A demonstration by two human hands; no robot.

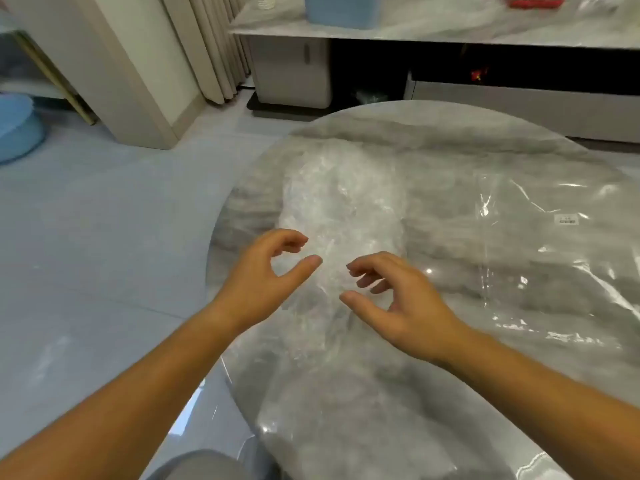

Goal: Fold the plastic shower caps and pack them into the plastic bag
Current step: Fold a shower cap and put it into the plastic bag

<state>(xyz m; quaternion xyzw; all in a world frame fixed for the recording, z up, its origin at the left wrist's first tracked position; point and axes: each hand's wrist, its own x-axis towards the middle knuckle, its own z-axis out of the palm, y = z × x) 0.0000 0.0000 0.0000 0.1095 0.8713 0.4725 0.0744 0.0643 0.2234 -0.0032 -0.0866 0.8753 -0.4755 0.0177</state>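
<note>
A crumpled heap of clear plastic shower caps lies in the middle of the round grey marble table. A flat clear plastic bag with a small white label lies on the table to the right of the heap. My left hand hovers at the near left edge of the heap, fingers loosely curled, thumb out, holding nothing. My right hand hovers at the near right edge of the heap in the same relaxed pose, also without anything in it. A gap of crinkled plastic shows between the two hands.
The table's curved edge runs down the left, with pale tiled floor beyond. A low cabinet and a long shelf holding a blue container stand behind. A blue basin sits on the floor at far left.
</note>
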